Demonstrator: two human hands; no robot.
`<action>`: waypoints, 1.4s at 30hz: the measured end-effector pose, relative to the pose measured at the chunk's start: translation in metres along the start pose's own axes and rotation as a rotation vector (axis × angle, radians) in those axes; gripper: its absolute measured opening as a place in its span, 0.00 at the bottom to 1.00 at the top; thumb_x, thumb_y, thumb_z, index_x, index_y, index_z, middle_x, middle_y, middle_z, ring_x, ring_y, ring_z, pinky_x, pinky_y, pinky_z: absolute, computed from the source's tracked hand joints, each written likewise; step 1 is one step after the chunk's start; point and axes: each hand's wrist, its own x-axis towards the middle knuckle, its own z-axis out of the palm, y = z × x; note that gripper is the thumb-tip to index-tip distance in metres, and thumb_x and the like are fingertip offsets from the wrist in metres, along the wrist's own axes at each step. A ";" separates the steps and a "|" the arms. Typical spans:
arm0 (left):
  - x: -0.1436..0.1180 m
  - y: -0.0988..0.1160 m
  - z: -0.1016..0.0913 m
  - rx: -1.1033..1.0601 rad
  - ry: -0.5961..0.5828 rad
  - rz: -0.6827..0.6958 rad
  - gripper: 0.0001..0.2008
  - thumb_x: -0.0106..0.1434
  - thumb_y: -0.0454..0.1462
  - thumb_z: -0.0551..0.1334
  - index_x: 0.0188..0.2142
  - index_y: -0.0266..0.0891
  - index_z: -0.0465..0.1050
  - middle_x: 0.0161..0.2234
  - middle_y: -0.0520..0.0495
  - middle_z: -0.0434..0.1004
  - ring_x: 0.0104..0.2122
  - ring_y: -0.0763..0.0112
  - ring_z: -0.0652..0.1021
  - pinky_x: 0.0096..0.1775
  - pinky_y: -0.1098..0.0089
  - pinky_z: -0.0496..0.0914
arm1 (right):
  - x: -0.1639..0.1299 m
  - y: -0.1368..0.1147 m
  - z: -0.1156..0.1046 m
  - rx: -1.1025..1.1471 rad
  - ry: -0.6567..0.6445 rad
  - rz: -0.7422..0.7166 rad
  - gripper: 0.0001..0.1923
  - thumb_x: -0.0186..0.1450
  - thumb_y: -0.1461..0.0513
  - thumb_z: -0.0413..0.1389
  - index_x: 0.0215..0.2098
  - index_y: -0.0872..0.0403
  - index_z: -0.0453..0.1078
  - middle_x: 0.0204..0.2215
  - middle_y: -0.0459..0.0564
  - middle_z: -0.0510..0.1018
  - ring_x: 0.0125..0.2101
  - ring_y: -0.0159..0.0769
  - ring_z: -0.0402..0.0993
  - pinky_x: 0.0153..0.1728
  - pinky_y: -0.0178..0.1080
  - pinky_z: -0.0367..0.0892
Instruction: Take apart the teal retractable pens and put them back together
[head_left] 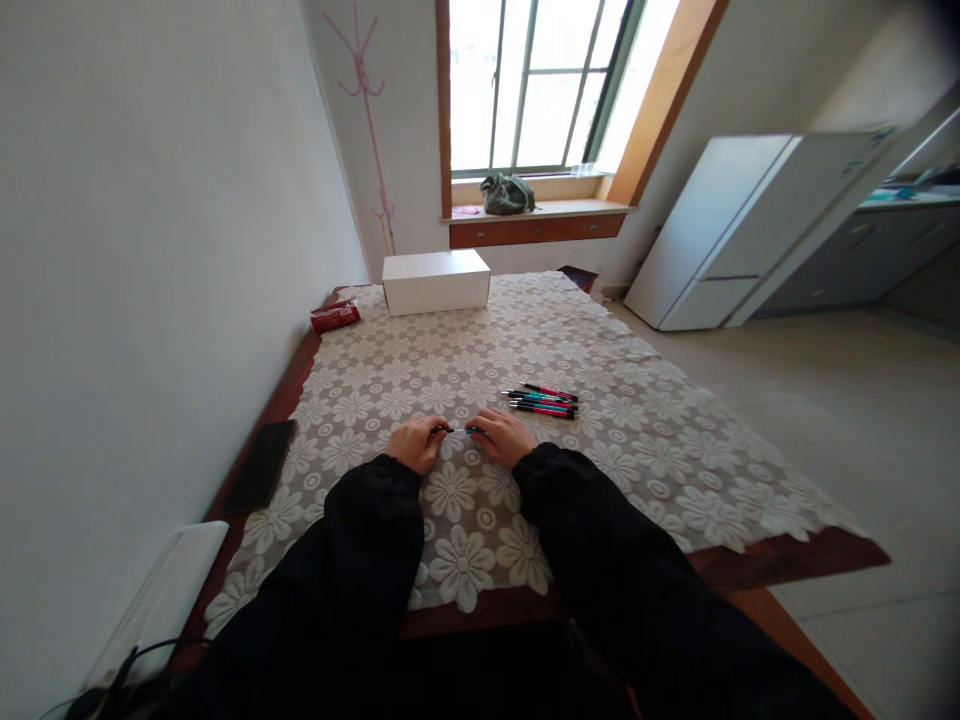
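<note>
Above the near middle of the tablecloth (450, 492), my left hand (415, 443) is closed, pinching a short black pen part (444, 430). Facing it, my right hand (505, 437) is closed on a blue pen barrel (475, 430). A thin pale piece bridges the small gap between the two parts; whether it joins both is too small to tell. Just beyond my right hand lies a loose group of several pens (541, 408), red, blue and black with metal tips, side by side. My fingers hide most of the two held parts.
A white box (436, 284) stands at the table's far end, with a red packet (335, 316) to its left. At the left edge are a dark flat tablet-like object (260, 466) and a white device (161, 590) with black cables. A white fridge (720, 235) is at right.
</note>
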 end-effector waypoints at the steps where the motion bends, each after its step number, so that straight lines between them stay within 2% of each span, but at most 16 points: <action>1: 0.000 0.000 0.000 0.001 0.002 -0.014 0.11 0.64 0.36 0.57 0.44 0.43 0.76 0.42 0.47 0.79 0.42 0.63 0.77 0.46 0.65 0.70 | 0.000 0.001 0.000 0.000 0.004 0.007 0.09 0.69 0.62 0.53 0.45 0.51 0.72 0.40 0.51 0.76 0.43 0.39 0.69 0.45 0.40 0.62; 11: -0.001 0.002 -0.003 0.031 0.081 -0.172 0.10 0.62 0.35 0.59 0.42 0.44 0.74 0.39 0.48 0.79 0.42 0.63 0.77 0.44 0.66 0.69 | -0.001 0.008 -0.007 -0.017 0.051 0.106 0.11 0.66 0.67 0.52 0.44 0.51 0.72 0.41 0.51 0.75 0.45 0.39 0.68 0.48 0.40 0.62; 16: -0.002 0.002 -0.004 0.037 0.121 -0.197 0.09 0.61 0.34 0.59 0.41 0.43 0.74 0.38 0.46 0.79 0.41 0.62 0.77 0.43 0.63 0.69 | -0.001 0.011 -0.008 -0.012 0.032 0.140 0.12 0.65 0.68 0.52 0.43 0.52 0.73 0.42 0.51 0.75 0.46 0.40 0.67 0.50 0.41 0.62; 22: -0.001 0.002 -0.003 -0.031 0.095 -0.150 0.09 0.61 0.34 0.59 0.41 0.43 0.74 0.39 0.47 0.80 0.41 0.63 0.77 0.44 0.64 0.70 | -0.002 0.011 -0.004 -0.012 0.010 0.137 0.12 0.65 0.66 0.54 0.45 0.51 0.74 0.43 0.52 0.75 0.46 0.41 0.67 0.50 0.43 0.62; 28: 0.000 0.000 0.000 -0.081 0.039 -0.042 0.10 0.61 0.36 0.60 0.42 0.42 0.74 0.40 0.48 0.80 0.42 0.65 0.77 0.46 0.65 0.71 | -0.001 0.004 -0.003 0.056 0.073 0.070 0.19 0.64 0.63 0.56 0.54 0.51 0.68 0.48 0.52 0.74 0.50 0.43 0.66 0.52 0.45 0.61; 35: -0.001 0.002 -0.002 -0.109 -0.021 0.079 0.10 0.63 0.38 0.61 0.44 0.43 0.76 0.39 0.49 0.80 0.42 0.66 0.78 0.48 0.66 0.72 | 0.000 -0.006 -0.004 0.094 0.071 -0.027 0.11 0.67 0.56 0.56 0.45 0.50 0.72 0.42 0.51 0.77 0.46 0.41 0.68 0.49 0.44 0.61; 42: -0.001 0.001 -0.001 -0.124 -0.007 0.122 0.10 0.64 0.39 0.60 0.44 0.44 0.76 0.40 0.49 0.80 0.42 0.66 0.77 0.48 0.65 0.71 | 0.002 -0.007 -0.004 0.075 0.054 0.001 0.07 0.69 0.60 0.53 0.38 0.52 0.72 0.36 0.50 0.77 0.41 0.39 0.70 0.44 0.40 0.61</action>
